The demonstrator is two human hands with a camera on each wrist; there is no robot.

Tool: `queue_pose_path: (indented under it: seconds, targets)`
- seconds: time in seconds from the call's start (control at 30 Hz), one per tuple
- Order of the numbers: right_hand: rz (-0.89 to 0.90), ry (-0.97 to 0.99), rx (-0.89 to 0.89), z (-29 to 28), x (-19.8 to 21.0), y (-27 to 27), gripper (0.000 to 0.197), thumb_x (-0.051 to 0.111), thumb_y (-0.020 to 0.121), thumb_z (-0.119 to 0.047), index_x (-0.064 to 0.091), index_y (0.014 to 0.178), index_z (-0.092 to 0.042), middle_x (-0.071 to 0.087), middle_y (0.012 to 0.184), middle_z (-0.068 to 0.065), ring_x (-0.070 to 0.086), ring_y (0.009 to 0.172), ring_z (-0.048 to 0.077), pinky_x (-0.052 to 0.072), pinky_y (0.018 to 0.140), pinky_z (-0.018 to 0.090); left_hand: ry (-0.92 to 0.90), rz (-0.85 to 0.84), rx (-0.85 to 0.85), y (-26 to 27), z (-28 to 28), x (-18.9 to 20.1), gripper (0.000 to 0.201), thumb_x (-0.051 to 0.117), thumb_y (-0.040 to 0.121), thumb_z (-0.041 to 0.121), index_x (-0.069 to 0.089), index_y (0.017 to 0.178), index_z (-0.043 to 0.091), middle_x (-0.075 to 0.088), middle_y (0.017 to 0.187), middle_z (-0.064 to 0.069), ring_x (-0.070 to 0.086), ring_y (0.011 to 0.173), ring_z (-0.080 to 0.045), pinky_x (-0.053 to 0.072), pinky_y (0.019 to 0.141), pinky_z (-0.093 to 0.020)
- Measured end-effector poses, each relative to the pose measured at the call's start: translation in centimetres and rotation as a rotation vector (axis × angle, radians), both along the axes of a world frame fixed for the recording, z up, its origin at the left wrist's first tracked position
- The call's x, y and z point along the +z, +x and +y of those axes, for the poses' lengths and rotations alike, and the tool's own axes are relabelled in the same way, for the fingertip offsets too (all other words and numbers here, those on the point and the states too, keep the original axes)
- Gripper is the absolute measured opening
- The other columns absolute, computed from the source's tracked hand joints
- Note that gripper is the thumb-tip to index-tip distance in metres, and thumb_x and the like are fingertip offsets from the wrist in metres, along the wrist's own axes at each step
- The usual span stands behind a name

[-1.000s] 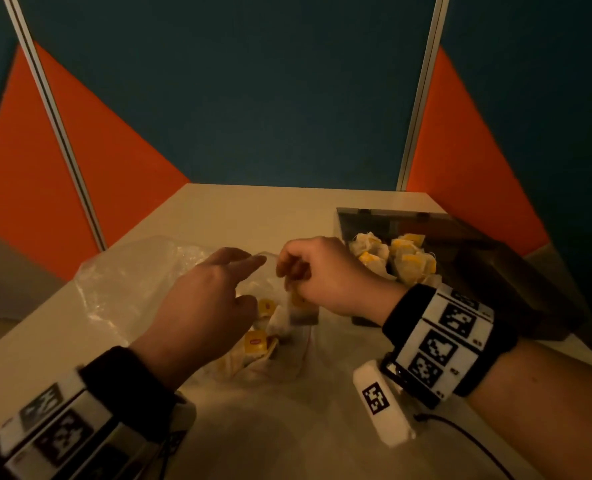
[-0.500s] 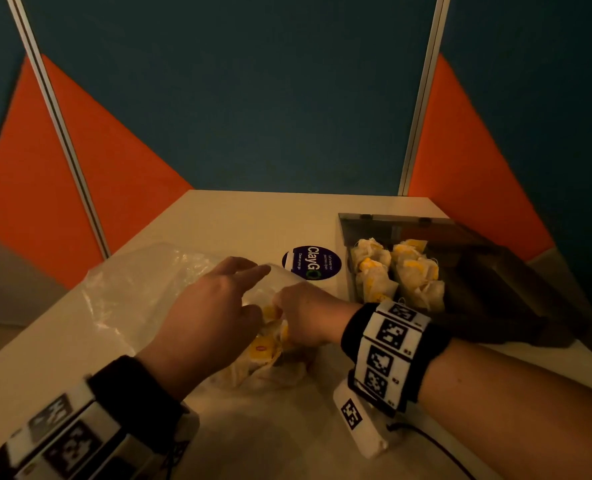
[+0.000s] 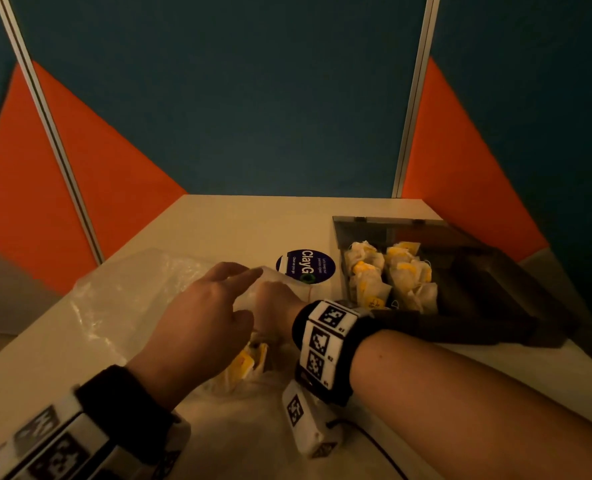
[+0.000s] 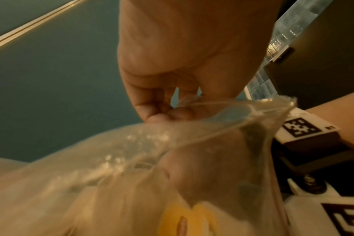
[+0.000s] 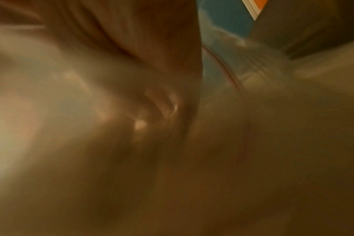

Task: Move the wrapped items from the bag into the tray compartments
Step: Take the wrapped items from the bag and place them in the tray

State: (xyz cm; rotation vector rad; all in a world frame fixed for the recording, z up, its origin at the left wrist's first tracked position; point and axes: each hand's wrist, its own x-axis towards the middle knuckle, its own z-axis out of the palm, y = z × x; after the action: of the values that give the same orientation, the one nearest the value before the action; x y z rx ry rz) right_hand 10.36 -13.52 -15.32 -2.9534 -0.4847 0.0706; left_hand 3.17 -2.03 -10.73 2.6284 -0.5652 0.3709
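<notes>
A clear plastic bag (image 3: 128, 299) lies on the table with wrapped tea bags with yellow tags (image 3: 244, 362) inside. My left hand (image 3: 201, 320) pinches the bag's upper rim (image 4: 222, 111) between thumb and fingers and holds the mouth up. My right hand (image 3: 274, 306) is pushed into the bag's mouth; its fingers are hidden by the plastic and the left hand. The right wrist view is a brown blur. A dark tray (image 3: 478, 271) at the right holds several wrapped tea bags (image 3: 388, 275) in its near left compartments.
A round dark sticker (image 3: 305, 266) lies on the table between the bag and the tray. The tray's hinged lid (image 3: 391, 226) stands open at its far side. Orange and teal partition walls close off the table's far and side edges.
My right hand came from above the bag's mouth, moved left and down, and went inside the bag. The left hand kept hold of the rim.
</notes>
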Motion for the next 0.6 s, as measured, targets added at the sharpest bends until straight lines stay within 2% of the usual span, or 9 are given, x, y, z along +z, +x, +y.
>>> queue_pose_path:
  seconds: [0.07,0.13,0.23,0.27,0.3,0.4,0.43,0.53,0.6]
  targets:
    - [0.016,-0.015,-0.026,-0.1,-0.3,0.3,0.039,0.044,0.096,-0.027,0.054,0.123,0.000,0.060,0.121,0.016,0.058,0.111,0.028,0.046,0.092,0.032,-0.003,0.000,0.001,0.0,0.1,0.0,0.061,0.055,0.079,0.010,0.041,0.134,0.033,0.043,0.138,0.006,0.051,0.086,-0.012,0.035,0.062,-0.017]
    - [0.020,-0.034,-0.020,-0.3,-0.6,0.5,0.037,0.050,0.093,-0.030,0.059,0.114,-0.001,0.064,0.109,0.013,0.061,0.100,0.027,0.050,0.086,0.032,-0.012,-0.001,0.001,0.0,0.1,0.1,0.061,0.055,0.078,0.010,0.042,0.133,0.032,0.043,0.138,0.005,0.053,0.088,-0.013,0.037,0.066,-0.019]
    - [0.006,0.211,-0.048,-0.9,0.1,-0.8,0.011,0.058,0.087,-0.019,0.058,0.082,-0.009,0.055,0.079,0.005,0.054,0.078,0.020,0.042,0.062,0.026,-0.036,-0.013,0.009,0.0,0.0,0.1,0.061,0.055,0.078,0.009,0.043,0.133,0.032,0.044,0.137,0.005,0.055,0.091,-0.014,0.041,0.068,-0.019]
    - [-0.025,0.296,-0.034,-1.1,0.6,-1.4,0.009,0.059,0.086,-0.016,0.058,0.079,-0.011,0.053,0.076,0.003,0.053,0.077,0.020,0.038,0.059,0.024,-0.046,-0.020,0.015,0.0,0.1,0.1,0.061,0.055,0.078,0.008,0.043,0.133,0.031,0.044,0.137,0.005,0.054,0.088,-0.013,0.041,0.066,-0.018]
    - [-0.046,0.366,-0.012,-1.5,1.5,-2.4,0.002,0.061,0.085,-0.013,0.060,0.084,-0.011,0.054,0.078,0.002,0.055,0.078,0.020,0.038,0.059,0.022,-0.055,-0.027,0.025,-0.1,0.2,0.1,0.060,0.055,0.078,0.008,0.044,0.133,0.030,0.044,0.137,0.005,0.052,0.084,-0.012,0.040,0.063,-0.017]
    - [-0.062,0.610,0.050,-3.3,4.3,-4.6,0.030,0.065,0.082,0.000,0.058,0.108,-0.015,0.056,0.075,-0.003,0.056,0.065,0.013,0.046,0.048,0.016,-0.074,-0.042,0.060,-0.1,0.4,0.3,0.058,0.056,0.079,0.009,0.045,0.132,0.028,0.045,0.136,0.003,0.053,0.081,-0.015,0.041,0.065,-0.023]
    - [-0.081,0.659,0.050,-4.0,5.5,-5.2,0.035,0.067,0.080,0.001,0.057,0.108,-0.016,0.058,0.075,-0.002,0.058,0.064,0.013,0.050,0.048,0.017,-0.080,-0.044,0.069,0.0,0.4,0.3,0.057,0.056,0.079,0.010,0.045,0.132,0.027,0.046,0.136,0.002,0.054,0.081,-0.017,0.041,0.066,-0.025]
    - [-0.199,0.764,-0.006,-6.8,9.8,-6.6,0.032,0.075,0.072,-0.001,0.061,0.096,-0.016,0.062,0.085,0.006,0.062,0.075,0.018,0.059,0.060,0.032,-0.078,-0.028,0.080,0.2,0.4,0.4,0.057,0.056,0.080,0.011,0.045,0.133,0.029,0.045,0.136,0.002,0.051,0.077,-0.016,0.040,0.067,-0.026]
    - [-0.241,0.785,-0.044,-9.1,12.6,-7.1,0.019,0.076,0.070,0.001,0.067,0.084,-0.008,0.062,0.080,0.008,0.058,0.070,0.018,0.056,0.058,0.028,-0.077,-0.008,0.080,0.2,0.5,0.3,0.057,0.056,0.081,0.013,0.044,0.133,0.030,0.044,0.138,0.003,0.053,0.078,-0.017,0.042,0.068,-0.027]
